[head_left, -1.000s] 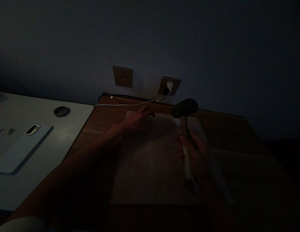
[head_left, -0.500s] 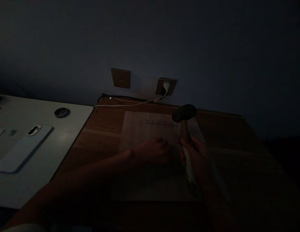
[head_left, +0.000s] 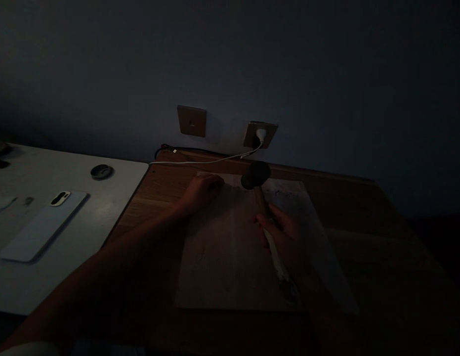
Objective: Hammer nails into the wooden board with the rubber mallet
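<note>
The scene is very dark. My right hand (head_left: 285, 235) is closed round the wooden handle of a hammer (head_left: 256, 176), whose dark head hangs over the far part of a pale wooden board (head_left: 230, 257). My left hand (head_left: 202, 190) rests near the board's far left edge with its fingers curled together, seemingly pinching something too small to make out. The board lies flat on a brown wooden table (head_left: 363, 237). The hammer head is just right of my left hand.
A white table (head_left: 85, 222) adjoins on the left, with a phone (head_left: 44, 227) face down and a small dark round object (head_left: 101, 171). On the wall behind are a switch plate (head_left: 191, 120) and a socket (head_left: 260, 134) with a white cable (head_left: 200, 161).
My left hand went from the board's middle back to its far left edge. The hammer head swung left and now sits close to that hand.
</note>
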Available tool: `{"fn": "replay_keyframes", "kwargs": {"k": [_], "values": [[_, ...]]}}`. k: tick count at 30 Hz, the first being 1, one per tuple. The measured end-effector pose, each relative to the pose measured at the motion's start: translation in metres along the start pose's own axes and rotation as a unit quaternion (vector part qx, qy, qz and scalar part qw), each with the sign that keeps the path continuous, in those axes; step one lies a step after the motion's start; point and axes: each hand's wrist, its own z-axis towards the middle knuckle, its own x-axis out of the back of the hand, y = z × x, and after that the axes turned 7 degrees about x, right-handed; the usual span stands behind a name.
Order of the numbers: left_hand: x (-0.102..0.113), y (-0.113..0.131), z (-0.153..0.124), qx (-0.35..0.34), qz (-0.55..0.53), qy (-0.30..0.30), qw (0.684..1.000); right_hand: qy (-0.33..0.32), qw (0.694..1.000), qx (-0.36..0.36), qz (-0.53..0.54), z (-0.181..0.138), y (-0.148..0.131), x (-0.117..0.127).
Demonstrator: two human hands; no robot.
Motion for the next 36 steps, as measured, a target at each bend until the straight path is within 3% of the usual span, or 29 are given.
{"fn": "replay_keyframes", "kwargs": {"k": [10,19,36], "values": [[0.001,0.0,0.001,0.039,-0.061,-0.014,0.997,-0.066,0.997,0.034,-0.033,0.016,0.001,-0.024],[-0.001,0.001,0.0,0.069,-0.057,0.003,0.996,-0.087,0.994,0.031,-0.052,0.024,0.001,-0.033],[0.002,0.002,0.0,0.064,-0.061,-0.006,0.996,-0.077,0.996,0.038,-0.031,0.016,-0.002,-0.036]]}}
